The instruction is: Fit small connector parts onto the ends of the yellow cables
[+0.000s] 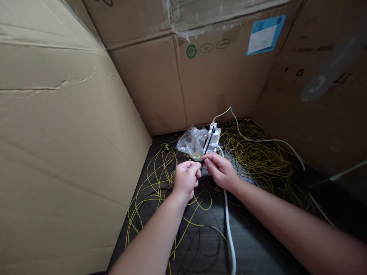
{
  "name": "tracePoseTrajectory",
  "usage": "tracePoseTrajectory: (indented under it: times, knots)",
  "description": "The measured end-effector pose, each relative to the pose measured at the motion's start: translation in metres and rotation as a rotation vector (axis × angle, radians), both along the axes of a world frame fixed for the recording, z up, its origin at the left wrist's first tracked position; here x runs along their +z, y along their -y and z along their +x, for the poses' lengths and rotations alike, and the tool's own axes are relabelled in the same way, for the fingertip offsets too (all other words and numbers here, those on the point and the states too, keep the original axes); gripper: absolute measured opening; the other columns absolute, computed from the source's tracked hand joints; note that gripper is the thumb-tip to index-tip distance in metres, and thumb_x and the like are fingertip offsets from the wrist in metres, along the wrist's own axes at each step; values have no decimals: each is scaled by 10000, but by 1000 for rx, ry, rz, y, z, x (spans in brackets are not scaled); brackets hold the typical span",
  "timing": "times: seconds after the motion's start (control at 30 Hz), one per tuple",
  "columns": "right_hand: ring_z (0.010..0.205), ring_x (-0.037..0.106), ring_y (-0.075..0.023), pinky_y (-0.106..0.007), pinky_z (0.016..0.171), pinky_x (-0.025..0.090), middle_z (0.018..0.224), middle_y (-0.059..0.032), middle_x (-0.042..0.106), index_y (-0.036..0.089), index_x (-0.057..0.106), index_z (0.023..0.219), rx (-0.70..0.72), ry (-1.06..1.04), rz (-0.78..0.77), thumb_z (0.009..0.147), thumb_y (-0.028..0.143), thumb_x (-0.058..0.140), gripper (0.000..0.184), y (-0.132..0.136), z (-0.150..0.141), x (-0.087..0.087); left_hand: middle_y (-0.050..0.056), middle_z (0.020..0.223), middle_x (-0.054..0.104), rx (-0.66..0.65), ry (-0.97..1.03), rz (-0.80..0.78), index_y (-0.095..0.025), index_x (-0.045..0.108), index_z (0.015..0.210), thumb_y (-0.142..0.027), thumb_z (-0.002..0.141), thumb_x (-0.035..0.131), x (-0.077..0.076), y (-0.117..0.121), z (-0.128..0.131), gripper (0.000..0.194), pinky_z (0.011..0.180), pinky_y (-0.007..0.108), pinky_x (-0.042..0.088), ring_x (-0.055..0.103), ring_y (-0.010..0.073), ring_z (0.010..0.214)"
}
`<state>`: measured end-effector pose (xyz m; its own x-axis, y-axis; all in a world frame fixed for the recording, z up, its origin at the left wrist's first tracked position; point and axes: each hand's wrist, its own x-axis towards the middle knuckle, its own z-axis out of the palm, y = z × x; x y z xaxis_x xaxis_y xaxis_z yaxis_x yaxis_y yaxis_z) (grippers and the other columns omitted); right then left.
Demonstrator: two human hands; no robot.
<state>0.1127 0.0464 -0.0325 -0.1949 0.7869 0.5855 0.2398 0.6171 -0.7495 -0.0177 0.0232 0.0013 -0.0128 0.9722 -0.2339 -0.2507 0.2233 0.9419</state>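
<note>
Step in hand, as judged: working the black cable (210,140), which runs down from the white power strip (216,138) beside the plastic bag (188,142), left hand (186,178) and right hand (220,171) pinching it close together; next move would call for fingertip control without tugging the strip.

Left forearm (155,237), right forearm (275,214) bare, smoothly tapered; fingers (215,158) likewise bare.

Thin black cable (209,141), straight, steeply slanted
</note>
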Motion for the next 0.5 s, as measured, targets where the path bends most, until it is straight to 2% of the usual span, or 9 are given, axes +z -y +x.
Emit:
tracePoseTrajectory:
  times: [0.3, 0.5]
  knots:
    - [722, 530, -130, -269, 661, 445, 781, -46, 551, 181, 590, 966, -29, 53, 210, 842, 139, 462, 183, 3, -2, 10, -8, 451, 504, 26, -11, -2, -123, 573, 586, -277, 621, 613, 0, 1, -1, 163, 318, 170, 139, 267, 24, 325]
    - [721, 525, -130, -264, 651, 442, 785, -54, 547, 173, 592, 982, -24, 74, 244, 834, 121, 466, 201, 5, -2, 11, -8, 444, 500, 23, 23, -7, -119, 573, 599, -267, 614, 614, -1, 0, -1, 154, 325, 168, 121, 265, 22, 327]
